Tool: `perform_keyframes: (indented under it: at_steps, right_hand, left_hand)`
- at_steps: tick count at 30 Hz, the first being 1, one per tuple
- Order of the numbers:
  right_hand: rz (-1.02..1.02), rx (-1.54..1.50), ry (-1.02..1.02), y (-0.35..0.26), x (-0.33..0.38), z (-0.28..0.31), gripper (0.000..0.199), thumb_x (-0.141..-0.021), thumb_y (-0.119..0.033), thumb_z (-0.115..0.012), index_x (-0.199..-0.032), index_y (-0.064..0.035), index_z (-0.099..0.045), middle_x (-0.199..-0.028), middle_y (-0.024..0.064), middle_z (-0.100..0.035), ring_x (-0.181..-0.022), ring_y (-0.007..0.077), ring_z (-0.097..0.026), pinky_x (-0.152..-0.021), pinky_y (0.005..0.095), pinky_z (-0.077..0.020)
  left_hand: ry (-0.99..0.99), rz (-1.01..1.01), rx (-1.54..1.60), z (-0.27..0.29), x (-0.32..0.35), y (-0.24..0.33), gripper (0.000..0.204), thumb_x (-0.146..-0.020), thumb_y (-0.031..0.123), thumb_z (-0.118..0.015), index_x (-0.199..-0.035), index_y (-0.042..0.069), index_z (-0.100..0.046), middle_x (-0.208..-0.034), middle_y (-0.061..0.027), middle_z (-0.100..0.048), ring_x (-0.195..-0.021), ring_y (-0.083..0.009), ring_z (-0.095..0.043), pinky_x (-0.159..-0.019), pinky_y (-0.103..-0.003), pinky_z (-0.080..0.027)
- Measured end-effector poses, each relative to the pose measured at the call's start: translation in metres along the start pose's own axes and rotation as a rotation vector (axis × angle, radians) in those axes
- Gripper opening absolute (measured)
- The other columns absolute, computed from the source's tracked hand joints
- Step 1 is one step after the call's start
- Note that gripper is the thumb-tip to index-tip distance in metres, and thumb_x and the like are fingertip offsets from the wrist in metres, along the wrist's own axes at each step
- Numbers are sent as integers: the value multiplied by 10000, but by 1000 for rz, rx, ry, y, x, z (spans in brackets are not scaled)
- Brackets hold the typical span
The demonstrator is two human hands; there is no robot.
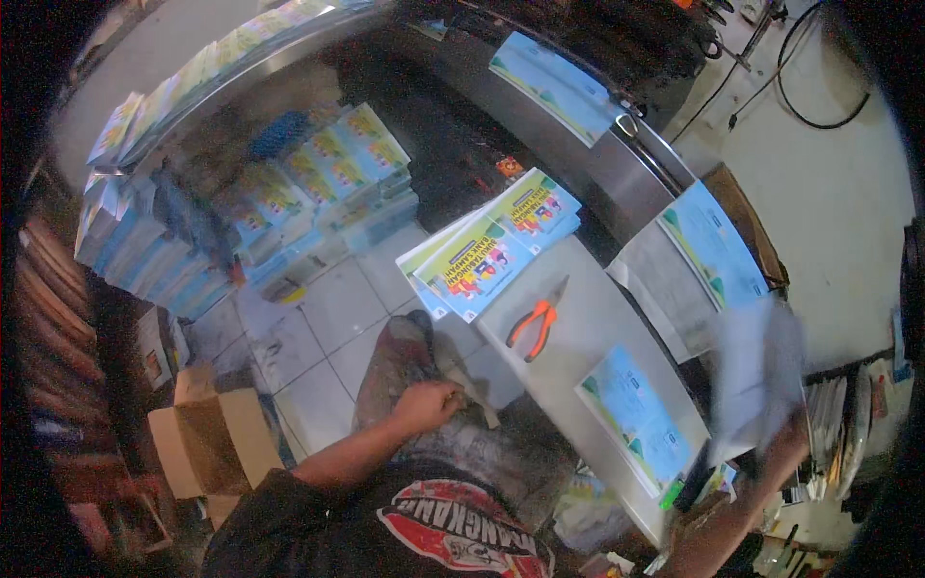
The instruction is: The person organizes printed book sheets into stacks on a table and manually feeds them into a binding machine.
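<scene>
My left hand (429, 405) rests over my lap, its fingers curled closed. Beside its knuckles is a thin beige strip (479, 400); whether the fingers grip it is unclear. My right forearm (737, 515) reaches up along the right side of the bench. At its end a white sheet (756, 371) is smeared by motion and hides the right hand's fingers. Pliers with orange handles (538, 320) lie on the grey bench top (588, 323). Past them sits a stack of printed booklets (491, 246) with green and blue covers. A blue printed cover (636, 419) lies flat nearer to me.
Tall piles of booklets (318, 178) stand on the tiled floor (337, 352) and along the left (145, 241). An open cardboard box (217, 433) is at lower left. More blue covers (713, 241) lie at the right and on the machine's far ledge (554, 87). A black cable (838, 125) loops at upper right.
</scene>
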State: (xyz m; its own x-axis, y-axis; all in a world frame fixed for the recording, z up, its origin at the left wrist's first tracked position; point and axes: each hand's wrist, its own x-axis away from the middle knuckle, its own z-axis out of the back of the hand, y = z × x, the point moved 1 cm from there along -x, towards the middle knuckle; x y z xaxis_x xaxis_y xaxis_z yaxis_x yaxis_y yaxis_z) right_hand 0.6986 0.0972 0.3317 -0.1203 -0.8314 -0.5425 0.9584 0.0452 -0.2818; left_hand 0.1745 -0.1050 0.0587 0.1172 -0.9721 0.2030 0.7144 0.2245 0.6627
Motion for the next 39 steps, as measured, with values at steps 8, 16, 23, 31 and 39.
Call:
perform_keyframes:
  at_steps: [8,16,23,31,39]
  right_hand:
    - [251,-80,135,81,-53,-49,386,-947,-94,-446,-1327,-75,-504,-1379,130,-485,-1271,273,-460,-1038,364,-385]
    - [96,-42,-230,58,23,-84,343,-908,-127,-518,-1224,1,-557,-1255,202,-563,-1158,373,-534,-969,419,-431]
    - [305,98,-825,-110,157,-100,836,-712,-271,-762,-1398,-18,-356,-1509,216,-225,-1385,381,-240,-1126,441,-234]
    - [472,-8,-889,-135,203,-61,648,-731,-238,-741,-1300,-54,-491,-1381,185,-454,-1282,363,-413,-1036,434,-364]
    - [188,12,-672,-105,95,-28,254,-873,-152,-532,-1073,-59,-658,-999,218,-655,-885,406,-638,-787,455,-502]
  left_hand:
    - [-29,18,-1,-8,-5,0,290,-867,303,-557,-1063,108,-646,-979,-174,-655,-878,-364,-637,-772,-465,-511]
    - [-37,-14,-23,-16,-5,-8,278,-873,289,-542,-1048,100,-647,-975,-171,-661,-866,-373,-634,-764,-478,-512]
    - [-80,-4,13,-9,-4,-5,288,-866,294,-539,-1044,95,-647,-1006,-156,-656,-875,-366,-631,-751,-476,-512]
    - [-21,-17,23,7,3,13,275,-879,319,-531,-1024,114,-642,-898,-171,-658,-826,-370,-636,-735,-475,-507]
    - [-33,4,22,-4,0,-2,327,-874,329,-533,-1073,92,-641,-933,-182,-662,-852,-371,-639,-767,-480,-506]
